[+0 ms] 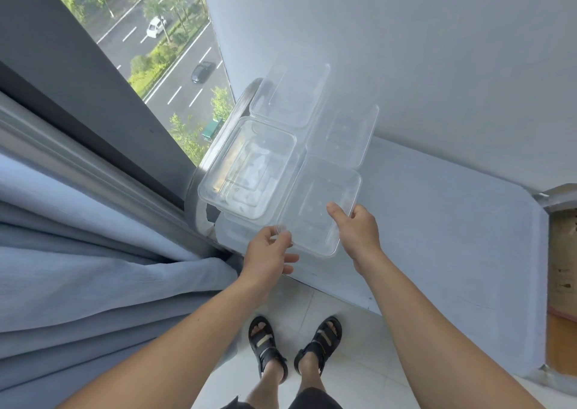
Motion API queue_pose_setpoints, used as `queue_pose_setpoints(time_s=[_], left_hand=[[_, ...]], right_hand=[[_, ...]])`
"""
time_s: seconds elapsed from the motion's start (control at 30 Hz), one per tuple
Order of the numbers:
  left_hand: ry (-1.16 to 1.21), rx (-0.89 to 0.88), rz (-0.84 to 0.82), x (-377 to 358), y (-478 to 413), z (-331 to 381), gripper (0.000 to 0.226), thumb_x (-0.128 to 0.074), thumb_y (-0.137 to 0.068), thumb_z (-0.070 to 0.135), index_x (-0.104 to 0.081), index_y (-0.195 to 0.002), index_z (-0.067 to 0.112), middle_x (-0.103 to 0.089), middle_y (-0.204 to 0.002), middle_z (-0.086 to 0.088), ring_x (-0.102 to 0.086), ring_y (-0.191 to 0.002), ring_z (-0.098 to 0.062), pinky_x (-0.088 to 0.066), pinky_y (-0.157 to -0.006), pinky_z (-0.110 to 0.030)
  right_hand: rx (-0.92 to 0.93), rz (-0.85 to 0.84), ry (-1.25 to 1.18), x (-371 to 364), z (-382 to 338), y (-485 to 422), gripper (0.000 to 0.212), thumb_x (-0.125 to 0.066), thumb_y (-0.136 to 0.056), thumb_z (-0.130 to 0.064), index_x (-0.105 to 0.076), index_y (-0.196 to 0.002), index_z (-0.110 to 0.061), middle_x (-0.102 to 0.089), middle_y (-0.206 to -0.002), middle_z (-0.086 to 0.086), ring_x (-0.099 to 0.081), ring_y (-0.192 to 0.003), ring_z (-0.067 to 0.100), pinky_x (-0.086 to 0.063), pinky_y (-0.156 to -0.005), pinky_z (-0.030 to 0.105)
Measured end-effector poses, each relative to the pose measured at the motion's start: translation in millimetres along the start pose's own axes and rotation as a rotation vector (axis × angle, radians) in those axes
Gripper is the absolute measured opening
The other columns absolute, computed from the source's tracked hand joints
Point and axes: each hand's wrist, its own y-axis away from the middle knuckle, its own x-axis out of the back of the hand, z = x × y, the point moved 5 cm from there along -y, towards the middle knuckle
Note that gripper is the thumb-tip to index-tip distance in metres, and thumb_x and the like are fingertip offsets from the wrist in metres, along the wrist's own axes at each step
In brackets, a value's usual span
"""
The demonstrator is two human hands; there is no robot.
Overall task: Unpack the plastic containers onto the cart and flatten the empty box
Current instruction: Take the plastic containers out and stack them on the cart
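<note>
A grey curtain (78, 252) hangs left of the left hand (268, 252), whose thumb and fingertips pinch the near left corner of a clear container (318, 208) at the near edge of the cart (437, 221). Just beyond those fingers lie other containers (246, 171). The right hand (359, 230) grips the same container's right rim, thumb curled on top. A cardboard box (562, 268) stands well right of those fingers.

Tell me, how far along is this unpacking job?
Done: several clear containers already lie on the cart. In hand: the left hand and right hand hold the nearest container by its near edge, low over the cart. Left: only a strip of the cardboard box shows at right, its contents hidden; flattening seems still ahead.
</note>
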Motion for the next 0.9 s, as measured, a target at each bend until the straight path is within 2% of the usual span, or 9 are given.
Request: queue_pose_setpoints(time_s=[0.1,0.23,0.37,0.43,0.53,0.63,0.7,0.77,0.9], left_hand=[[-0.046,0.001,0.006,0,3,3,0.020,-0.056,-0.099,0.030,-0.059,-0.114,0.017,-0.066,-0.105,-0.003,-0.073,-0.089,-0.022,-0.056,-0.068,-0.032],[-0.116,0.029,0.037,2,4,7,0.017,-0.058,-0.097,0.032,-0.062,-0.099,0.015,-0.065,-0.110,-0.005,-0.072,-0.089,-0.020,-0.054,-0.069,-0.033],[-0.219,0.021,0.054,3,15,16,0.022,-0.055,-0.098,0.038,-0.060,-0.101,0.016,-0.065,-0.110,-0.004,-0.069,-0.090,-0.020,-0.055,-0.072,-0.037],[-0.283,0.015,0.071,4,24,20,0.024,-0.053,-0.099,0.041,-0.058,-0.097,0.018,-0.064,-0.106,-0.002,-0.068,-0.090,-0.020,-0.057,-0.078,-0.041],[-0.439,-0.060,0.093,6,39,31,0.026,-0.051,-0.098,0.041,-0.055,-0.088,0.017,-0.065,-0.095,-0.006,-0.066,-0.091,-0.028,-0.053,-0.082,-0.044],[-0.635,-0.122,0.056,2,57,40,0.024,-0.047,-0.098,0.041,-0.055,-0.096,0.019,-0.062,-0.084,-0.002,-0.058,-0.078,-0.022,-0.044,-0.076,-0.035],[-0.809,-0.154,0.034,-3,70,46,0.038,-0.045,-0.097,0.048,-0.060,-0.118,0.019,-0.069,-0.109,0.002,-0.062,-0.100,-0.018,-0.045,-0.085,-0.033],[-0.956,-0.237,0.014,-13,85,58,0.050,-0.044,-0.097,0.051,-0.054,-0.135,0.021,-0.060,-0.134,0.008,-0.057,-0.117,-0.015,-0.042,-0.088,-0.031],[-1.095,-0.509,-0.042,-47,113,89,0.053,-0.043,-0.099,0.050,-0.048,-0.142,0.021,-0.051,-0.144,0.008,-0.054,-0.122,-0.015,-0.042,-0.097,-0.034]], right_hand=[[-0.001,-0.009,0.012,0,3,-1,0.035,-0.064,-0.093,-0.044,-0.047,-0.075,-0.019,-0.051,-0.074,-0.004,-0.048,-0.068,0.016,-0.037,-0.063,0.030],[0.014,-0.013,0.065,1,2,-2,0.041,-0.063,-0.092,-0.048,-0.042,-0.075,-0.016,-0.047,-0.074,-0.001,-0.045,-0.066,0.018,-0.036,-0.060,0.032],[0.002,-0.052,0.071,5,4,-1,0.044,-0.059,-0.093,-0.052,-0.038,-0.076,-0.017,-0.042,-0.073,-0.001,-0.041,-0.065,0.020,-0.034,-0.060,0.032],[-0.005,-0.080,0.082,12,5,0,0.038,-0.055,-0.094,-0.054,-0.048,-0.087,-0.017,-0.044,-0.077,-0.003,-0.044,-0.070,0.018,-0.036,-0.063,0.030],[0.029,-0.095,0.164,29,2,7,0.055,-0.051,-0.097,-0.053,-0.052,-0.131,-0.011,-0.055,-0.099,-0.006,-0.054,-0.092,0.018,-0.042,-0.080,0.032],[0.083,-0.102,0.315,49,-1,22,0.065,-0.046,-0.099,-0.054,-0.042,-0.146,-0.010,-0.051,-0.140,0.003,-0.049,-0.126,0.023,-0.041,-0.102,0.037],[0.140,-0.115,0.430,62,-3,36,0.068,-0.043,-0.099,-0.057,-0.037,-0.150,-0.011,-0.040,-0.153,0.006,-0.040,-0.138,0.024,-0.035,-0.110,0.040],[0.191,-0.114,0.519,76,-6,52,0.071,-0.041,-0.099,-0.058,-0.032,-0.154,-0.014,-0.032,-0.158,0.004,-0.032,-0.144,0.023,-0.031,-0.113,0.041],[0.270,-0.051,0.577,109,-10,93,0.069,-0.043,-0.100,-0.056,-0.029,-0.155,-0.017,-0.027,-0.161,-0.001,-0.023,-0.148,0.019,-0.026,-0.116,0.037]])
